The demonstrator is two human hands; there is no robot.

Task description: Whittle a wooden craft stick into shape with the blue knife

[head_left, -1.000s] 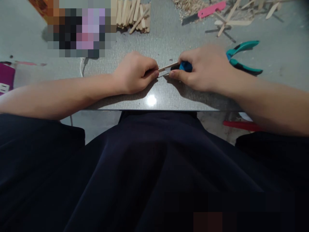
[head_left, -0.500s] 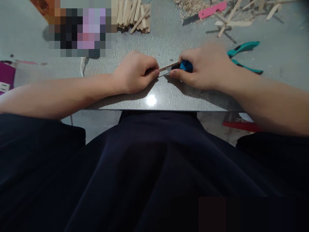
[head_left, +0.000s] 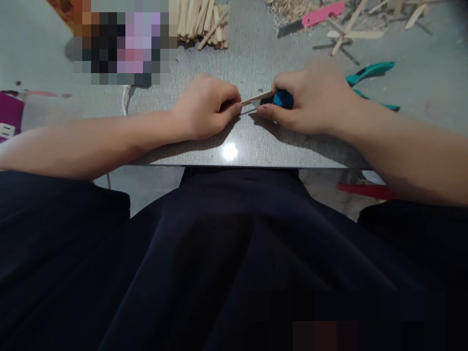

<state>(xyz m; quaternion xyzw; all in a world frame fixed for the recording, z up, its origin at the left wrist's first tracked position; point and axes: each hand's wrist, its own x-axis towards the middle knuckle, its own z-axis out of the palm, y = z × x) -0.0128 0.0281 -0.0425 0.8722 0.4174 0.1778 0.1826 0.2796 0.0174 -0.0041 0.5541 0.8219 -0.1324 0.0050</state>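
Note:
My left hand [head_left: 204,107] is closed, with thumb and fingers pinching one end of a thin wooden craft stick [head_left: 257,97]. The stick slants up to the right, its far end at the index finger of my right hand [head_left: 314,100]. Wrapped in that right hand is a cutter knife with a blue and black handle [head_left: 282,99]. Its metal blade points left, just below the stick; I cannot tell whether blade and wood touch. Both hands are low over the grey table [head_left: 175,151], near its front edge.
Several craft sticks [head_left: 203,22] lie piled at the back. A pink-handled saw [head_left: 323,14] rests by wood shavings [head_left: 288,12] and joined sticks [head_left: 351,34]. Teal-handled pliers [head_left: 373,73] lie beyond my right wrist. A white cable [head_left: 125,100] and a purple object [head_left: 10,114] are at left.

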